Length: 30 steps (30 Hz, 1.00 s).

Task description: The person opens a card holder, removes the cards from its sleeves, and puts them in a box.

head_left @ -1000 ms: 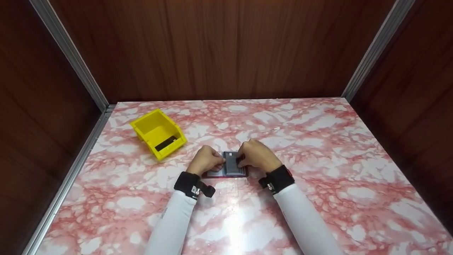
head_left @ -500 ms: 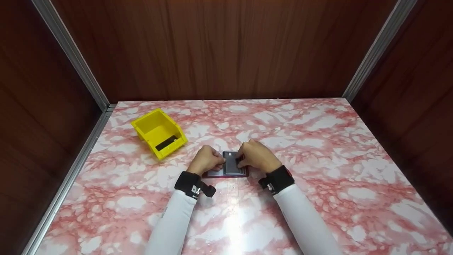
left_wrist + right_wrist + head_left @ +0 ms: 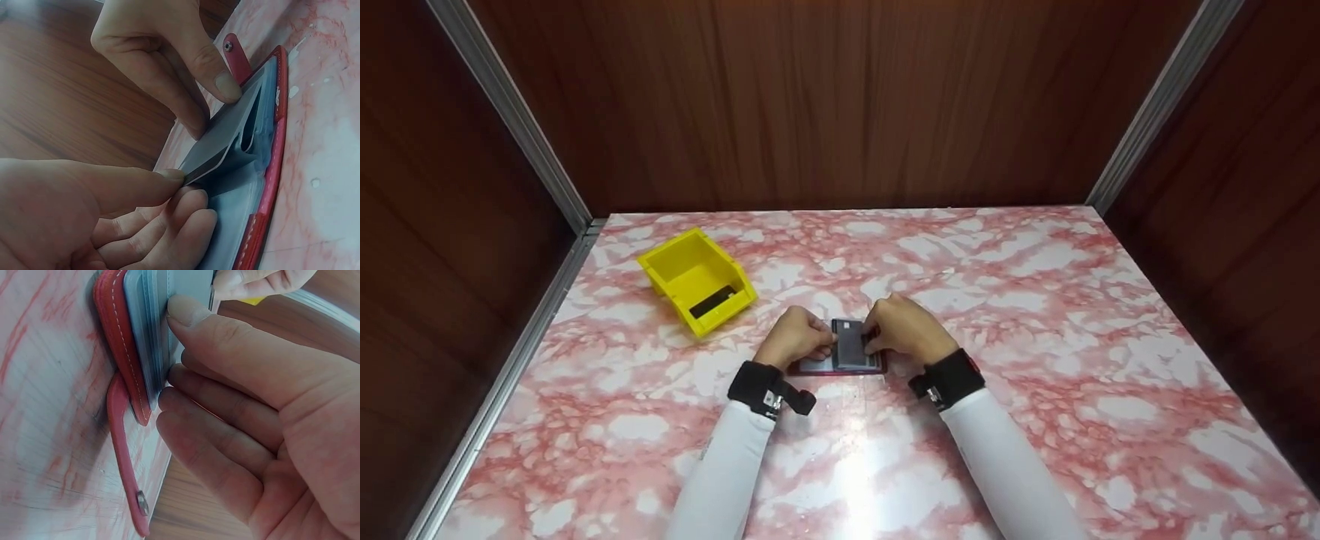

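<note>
A red card holder (image 3: 273, 174) with clear plastic sleeves lies unfolded on the table. Over its sleeves is a dark grey card (image 3: 850, 345), its left edge lifted in the left wrist view. My left hand (image 3: 795, 335) pinches that edge, thumb on top and fingertips below. From the other side, my right hand (image 3: 910, 330) pinches the sleeve and card, with its thumb (image 3: 188, 310) on the upper face and fingers along the far side. Beyond the right edge sticks out a red strap (image 3: 125, 458) with a metal snap. How much of the card is inside the sleeve is hard to tell.
A yellow bin (image 3: 696, 281) with a dark strip on its front stands on the table, left of and beyond the hands. The table (image 3: 1072, 405) has a red and white marbled top. Brown wood-grain panels (image 3: 840, 105) close the back and both sides.
The dark card has shifted slightly to the left over the sleeves. Both hands stay almost where they were, still pinching; the bin has not moved.
</note>
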Motion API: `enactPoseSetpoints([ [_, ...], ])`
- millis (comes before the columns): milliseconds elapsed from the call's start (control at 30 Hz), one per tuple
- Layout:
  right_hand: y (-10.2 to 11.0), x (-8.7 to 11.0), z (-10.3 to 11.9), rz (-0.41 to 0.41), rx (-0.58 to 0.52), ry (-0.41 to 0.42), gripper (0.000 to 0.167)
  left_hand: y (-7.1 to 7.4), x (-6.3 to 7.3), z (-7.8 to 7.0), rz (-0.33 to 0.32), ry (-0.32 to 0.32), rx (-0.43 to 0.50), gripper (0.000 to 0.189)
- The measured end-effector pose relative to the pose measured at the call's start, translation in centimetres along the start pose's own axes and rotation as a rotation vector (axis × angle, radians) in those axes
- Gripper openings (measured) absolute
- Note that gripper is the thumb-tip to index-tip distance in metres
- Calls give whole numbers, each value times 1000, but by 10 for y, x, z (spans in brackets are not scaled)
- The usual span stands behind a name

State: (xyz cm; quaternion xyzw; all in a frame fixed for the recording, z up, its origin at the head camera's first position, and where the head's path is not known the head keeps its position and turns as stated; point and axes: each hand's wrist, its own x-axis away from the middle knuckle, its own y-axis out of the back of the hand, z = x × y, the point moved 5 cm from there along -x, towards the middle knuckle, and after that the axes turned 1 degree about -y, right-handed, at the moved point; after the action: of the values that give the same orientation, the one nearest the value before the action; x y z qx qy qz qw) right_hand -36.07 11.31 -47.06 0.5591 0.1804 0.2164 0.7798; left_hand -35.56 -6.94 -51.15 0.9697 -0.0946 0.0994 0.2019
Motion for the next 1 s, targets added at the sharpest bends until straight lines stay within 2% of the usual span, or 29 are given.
enactPoseSetpoints([
  [133, 0, 1, 0, -7, -7, 11, 25, 2, 0, 1, 2, 10, 19, 7],
  [433, 0, 0, 4, 5, 3, 36, 20, 8, 2, -1, 9, 27, -5, 10],
  [667, 4, 1, 8, 1, 14, 34, 23, 4, 2, 0, -7, 48, 66, 8],
  [1000, 2, 2, 10, 17, 25, 52, 26, -3, 2, -1, -23, 18, 69, 6],
])
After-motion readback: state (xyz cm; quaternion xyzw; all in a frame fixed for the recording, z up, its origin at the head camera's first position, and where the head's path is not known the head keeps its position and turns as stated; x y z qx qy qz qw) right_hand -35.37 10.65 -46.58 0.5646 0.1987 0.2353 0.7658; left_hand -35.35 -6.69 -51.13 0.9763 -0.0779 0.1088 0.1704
